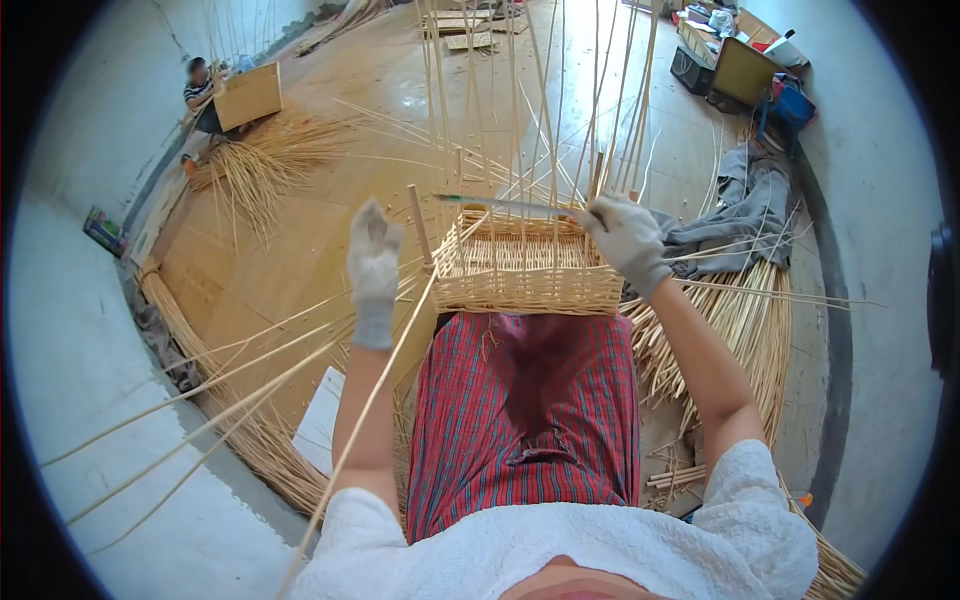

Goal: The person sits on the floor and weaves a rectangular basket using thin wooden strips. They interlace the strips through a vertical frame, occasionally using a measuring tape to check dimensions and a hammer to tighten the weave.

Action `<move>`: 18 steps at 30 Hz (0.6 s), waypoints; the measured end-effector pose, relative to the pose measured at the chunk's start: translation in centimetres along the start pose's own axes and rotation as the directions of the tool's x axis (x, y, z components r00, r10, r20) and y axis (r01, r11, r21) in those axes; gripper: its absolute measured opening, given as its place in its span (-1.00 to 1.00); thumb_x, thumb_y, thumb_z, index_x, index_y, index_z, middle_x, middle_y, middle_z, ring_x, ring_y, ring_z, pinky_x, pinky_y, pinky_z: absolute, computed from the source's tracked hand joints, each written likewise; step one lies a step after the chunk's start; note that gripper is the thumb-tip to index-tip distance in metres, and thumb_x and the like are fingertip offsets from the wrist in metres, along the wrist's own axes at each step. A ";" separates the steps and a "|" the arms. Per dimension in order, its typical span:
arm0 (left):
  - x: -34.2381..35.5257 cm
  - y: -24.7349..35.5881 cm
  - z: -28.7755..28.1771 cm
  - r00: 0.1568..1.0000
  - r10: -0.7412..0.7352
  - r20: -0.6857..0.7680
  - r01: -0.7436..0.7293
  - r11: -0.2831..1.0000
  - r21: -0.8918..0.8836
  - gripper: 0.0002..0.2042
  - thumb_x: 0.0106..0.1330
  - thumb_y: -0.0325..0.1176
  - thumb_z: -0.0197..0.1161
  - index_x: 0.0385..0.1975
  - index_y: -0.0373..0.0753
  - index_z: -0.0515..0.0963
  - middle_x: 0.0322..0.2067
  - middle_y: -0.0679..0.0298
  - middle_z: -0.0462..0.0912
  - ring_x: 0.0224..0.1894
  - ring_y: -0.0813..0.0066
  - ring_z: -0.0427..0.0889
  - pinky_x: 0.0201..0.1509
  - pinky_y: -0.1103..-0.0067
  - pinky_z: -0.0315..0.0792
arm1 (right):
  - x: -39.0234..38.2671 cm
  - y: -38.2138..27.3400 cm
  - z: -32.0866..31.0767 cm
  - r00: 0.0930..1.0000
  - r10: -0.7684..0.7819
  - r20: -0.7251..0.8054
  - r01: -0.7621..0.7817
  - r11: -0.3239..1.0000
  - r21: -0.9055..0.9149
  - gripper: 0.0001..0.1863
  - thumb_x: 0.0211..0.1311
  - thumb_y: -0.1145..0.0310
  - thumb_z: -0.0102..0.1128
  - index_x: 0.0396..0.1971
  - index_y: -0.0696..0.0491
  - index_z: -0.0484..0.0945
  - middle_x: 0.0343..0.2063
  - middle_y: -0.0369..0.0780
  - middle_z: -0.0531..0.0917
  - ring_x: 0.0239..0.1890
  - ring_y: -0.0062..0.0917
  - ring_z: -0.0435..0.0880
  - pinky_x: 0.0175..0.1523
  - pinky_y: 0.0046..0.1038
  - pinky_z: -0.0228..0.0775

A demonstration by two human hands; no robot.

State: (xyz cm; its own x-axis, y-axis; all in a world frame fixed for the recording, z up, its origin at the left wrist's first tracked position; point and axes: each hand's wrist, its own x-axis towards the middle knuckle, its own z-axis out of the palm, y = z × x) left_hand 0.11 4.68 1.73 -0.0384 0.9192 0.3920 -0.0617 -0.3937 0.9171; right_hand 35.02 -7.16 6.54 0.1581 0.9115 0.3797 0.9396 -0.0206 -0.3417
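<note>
A partly woven rectangular wicker basket [530, 292] rests at my knees, with long upright canes [545, 110] rising from it and loose strands fanning out to the left. My right hand [628, 238], in a pale work glove, is closed at the basket's right far corner. It grips one end of a long thin greyish strip-like tool [510, 205], greenish at its tip, which lies level above the basket; its exact kind is unclear. Left of the basket, apart from it, my gloved left hand [374, 255] is raised. Its fingers are bunched and blurred, and nothing plainly shows in them.
A wooden peg [419, 225] stands at the basket's left corner. Bundles of cane lie left [265, 170] and right [730, 330]. Grey cloth [740, 220] lies beyond my right arm. Far left, another person [200, 90] sits by a board [248, 96]. Boxes [745, 72] stand far right.
</note>
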 end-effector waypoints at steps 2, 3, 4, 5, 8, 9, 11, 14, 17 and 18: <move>3.5 -2.0 1.0 0.991 0.135 -0.002 -0.130 0.965 0.228 -0.65 0.44 -0.57 0.20 0.21 -0.26 0.49 -0.03 0.26 0.63 0.00 0.49 0.62 0.13 0.59 0.52 | 3.1 -2.6 1.3 0.995 -0.097 -0.028 0.096 0.995 -0.042 -0.60 0.33 -0.07 0.19 -0.34 -0.01 0.69 -0.39 -0.13 0.68 -0.26 -0.20 0.68 -0.07 -0.16 0.47; 4.2 -3.3 1.6 0.994 0.104 0.038 -0.111 0.959 0.260 -0.67 0.44 -0.57 0.21 0.18 -0.28 0.51 -0.07 0.26 0.64 -0.03 0.49 0.63 0.10 0.58 0.55 | 3.6 -3.4 2.0 0.997 -0.082 0.003 0.082 0.994 -0.071 -0.59 0.33 -0.08 0.18 -0.34 -0.02 0.70 -0.39 -0.13 0.68 -0.26 -0.20 0.69 -0.08 -0.16 0.48; 5.5 -3.8 2.1 0.987 -0.050 0.155 0.026 0.988 0.153 -0.69 0.44 -0.56 0.22 0.16 -0.29 0.52 -0.09 0.24 0.65 -0.05 0.48 0.65 0.08 0.55 0.57 | 4.4 -3.9 2.7 0.998 -0.064 0.012 0.065 0.993 -0.096 -0.59 0.32 -0.09 0.17 -0.35 -0.02 0.70 -0.39 -0.13 0.69 -0.26 -0.19 0.70 -0.09 -0.16 0.48; 6.5 -4.3 2.4 0.940 -0.187 0.285 0.176 0.982 0.064 -0.70 0.43 -0.55 0.23 0.14 -0.29 0.54 -0.10 0.23 0.65 -0.07 0.46 0.66 0.06 0.52 0.59 | 5.1 -4.1 3.0 0.999 -0.046 0.021 0.048 0.992 -0.119 -0.58 0.31 -0.10 0.17 -0.35 -0.03 0.70 -0.39 -0.13 0.70 -0.26 -0.19 0.70 -0.10 -0.16 0.49; 7.9 -7.3 0.6 0.875 -0.265 0.404 0.342 0.931 -0.129 -0.69 0.48 -0.46 0.20 0.19 -0.21 0.52 -0.12 0.18 0.65 -0.16 0.41 0.69 0.03 0.42 0.64 | 5.9 -3.7 2.4 0.998 -0.026 0.065 0.033 0.993 -0.109 -0.59 0.29 -0.10 0.18 -0.35 -0.03 0.70 -0.39 -0.13 0.71 -0.25 -0.18 0.71 -0.12 -0.16 0.49; 8.0 -7.7 0.4 0.874 -0.239 0.422 0.318 0.940 -0.127 -0.69 0.50 -0.39 0.18 0.20 -0.20 0.52 -0.12 0.18 0.65 -0.16 0.38 0.70 0.04 0.39 0.64 | 5.9 -1.2 2.8 0.997 -0.082 0.003 0.082 0.992 -0.099 -0.57 0.30 -0.11 0.17 -0.33 -0.01 0.69 -0.39 -0.13 0.71 -0.26 -0.17 0.70 -0.13 -0.16 0.49; 7.4 -7.5 -0.5 0.874 -0.185 0.450 0.272 0.953 -0.135 -0.68 0.55 -0.27 0.12 0.22 -0.17 0.50 -0.14 0.18 0.67 -0.16 0.34 0.71 0.06 0.34 0.64 | 5.3 2.2 0.9 0.997 -0.082 -0.003 0.081 0.995 -0.063 -0.57 0.31 -0.10 0.18 -0.33 0.01 0.68 -0.37 -0.13 0.71 -0.25 -0.17 0.70 -0.11 -0.16 0.50; 6.5 -5.5 1.8 0.902 -0.204 0.380 0.301 0.929 -0.215 -0.69 0.59 -0.25 0.04 0.19 -0.24 0.52 -0.24 0.20 0.67 -0.20 0.37 0.71 0.08 0.37 0.66 | 4.6 9.5 -2.5 0.999 0.017 0.031 -0.015 0.998 -0.066 -0.62 0.32 -0.03 0.22 -0.20 -0.01 0.71 -0.28 -0.12 0.74 -0.16 -0.19 0.71 -0.02 -0.20 0.52; 6.5 -6.5 0.6 0.901 -0.230 0.368 0.321 0.923 -0.211 -0.68 0.59 -0.24 0.04 0.18 -0.24 0.52 -0.23 0.21 0.68 -0.18 0.39 0.71 0.08 0.38 0.67 | 3.7 13.1 -3.0 0.981 0.118 0.152 -0.120 0.993 0.000 -0.65 0.36 0.01 0.17 -0.03 -0.13 0.71 -0.17 -0.16 0.76 -0.07 -0.22 0.71 0.08 -0.26 0.52; 6.2 -7.0 0.3 0.897 -0.244 0.368 0.333 0.921 -0.201 -0.68 0.58 -0.24 0.05 0.18 -0.24 0.52 -0.21 0.21 0.68 -0.17 0.40 0.71 0.08 0.39 0.67 | 3.3 13.4 -2.8 0.990 0.055 0.129 -0.052 0.998 -0.027 -0.66 0.37 0.03 0.16 -0.01 -0.16 0.70 -0.16 -0.16 0.76 -0.06 -0.23 0.71 0.09 -0.26 0.52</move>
State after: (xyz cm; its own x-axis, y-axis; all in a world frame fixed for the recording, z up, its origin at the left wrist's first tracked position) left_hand 0.58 13.09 -2.21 0.3472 0.9250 0.1543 -0.2699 -0.0591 0.9611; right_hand 49.00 -5.55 5.56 0.1687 0.9544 0.2461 0.9380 -0.0788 -0.3376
